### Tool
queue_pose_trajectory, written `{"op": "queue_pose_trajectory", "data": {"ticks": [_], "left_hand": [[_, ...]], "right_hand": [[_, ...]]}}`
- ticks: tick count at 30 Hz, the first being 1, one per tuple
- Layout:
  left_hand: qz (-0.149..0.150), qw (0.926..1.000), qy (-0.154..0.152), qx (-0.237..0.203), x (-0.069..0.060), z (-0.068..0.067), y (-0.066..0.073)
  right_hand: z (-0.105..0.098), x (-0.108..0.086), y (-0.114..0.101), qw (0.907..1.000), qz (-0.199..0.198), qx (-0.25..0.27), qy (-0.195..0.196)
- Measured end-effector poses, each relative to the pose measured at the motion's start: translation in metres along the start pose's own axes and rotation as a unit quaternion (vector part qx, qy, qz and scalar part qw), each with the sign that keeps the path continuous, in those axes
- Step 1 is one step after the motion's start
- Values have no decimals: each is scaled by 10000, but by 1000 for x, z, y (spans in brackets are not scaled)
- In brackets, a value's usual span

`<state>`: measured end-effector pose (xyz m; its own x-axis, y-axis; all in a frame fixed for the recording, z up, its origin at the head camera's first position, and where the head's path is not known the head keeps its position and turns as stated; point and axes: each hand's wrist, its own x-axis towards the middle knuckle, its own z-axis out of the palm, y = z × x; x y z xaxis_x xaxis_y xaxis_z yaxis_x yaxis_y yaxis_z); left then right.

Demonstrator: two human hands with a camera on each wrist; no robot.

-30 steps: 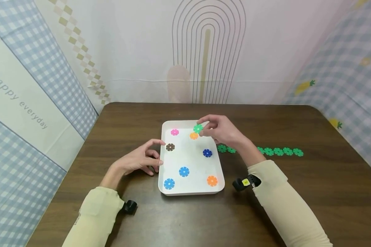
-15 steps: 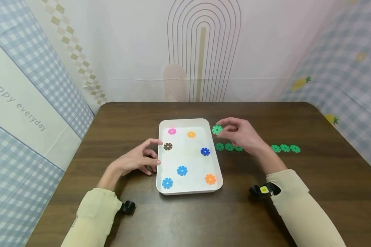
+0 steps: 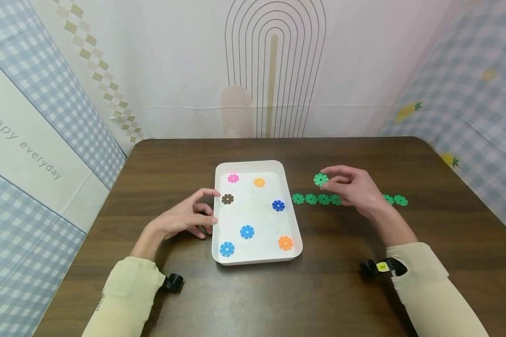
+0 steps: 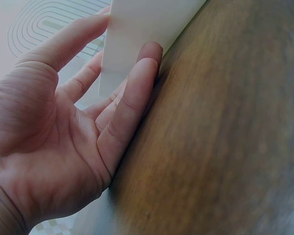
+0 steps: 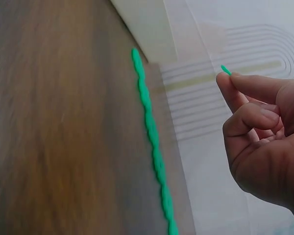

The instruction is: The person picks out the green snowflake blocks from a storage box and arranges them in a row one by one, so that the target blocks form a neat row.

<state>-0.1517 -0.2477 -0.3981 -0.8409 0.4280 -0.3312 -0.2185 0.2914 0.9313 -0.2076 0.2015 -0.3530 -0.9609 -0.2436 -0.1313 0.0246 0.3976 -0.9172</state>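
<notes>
My right hand [image 3: 356, 189] pinches a green notched plastic disc [image 3: 321, 179] between thumb and forefinger, above a row of like green discs [image 3: 310, 199] on the table. In the right wrist view only the edge of the pinched disc shows at the fingertips, and the row [image 5: 154, 142] appears edge-on as a joined strip. My hand and wrist hide part of the row in the head view. My left hand [image 3: 187, 215] touches the left rim of a white tray [image 3: 257, 261] with thumb and forefinger. Its other fingers [image 4: 132, 98] bend loosely against the tray's outer wall.
Inside the tray lie a pink disc [image 3: 233, 178], a brown disc [image 3: 227, 199], a dark blue disc [image 3: 278, 205], two light blue discs [image 3: 247, 231] and two orange discs [image 3: 285, 243]. A brown wooden table [image 3: 257, 304] carries everything; patterned cloth [image 3: 185, 70] hangs behind it.
My right hand has carried the green disc from above the tray's far end rightward, over the green row. My left hand stays at the tray's rim. The camera view has shifted slightly.
</notes>
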Motion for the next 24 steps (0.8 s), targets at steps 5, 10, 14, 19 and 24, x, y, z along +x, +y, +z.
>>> {"op": "queue_pose_trajectory", "data": {"ticks": [5, 10, 14, 19, 24], "left_hand": [[-13, 10000, 4, -27, 0, 0, 0], [-13, 10000, 9, -30, 0, 0, -1], [-8, 10000, 17, -7, 0, 0, 0], [-20, 10000, 33, 29, -1, 0, 1], [-29, 10000, 49, 54, -1, 0, 1]], "right_hand": [[-17, -9, 14, 9994, -32, 344, 56], [-44, -18, 31, 9973, 137, 646, 304], [-70, -28, 47, 9934, 365, 887, 623], [-95, -38, 62, 9902, 590, 903, 887], [-111, -44, 71, 9896, 847, 308, 1122]]}}
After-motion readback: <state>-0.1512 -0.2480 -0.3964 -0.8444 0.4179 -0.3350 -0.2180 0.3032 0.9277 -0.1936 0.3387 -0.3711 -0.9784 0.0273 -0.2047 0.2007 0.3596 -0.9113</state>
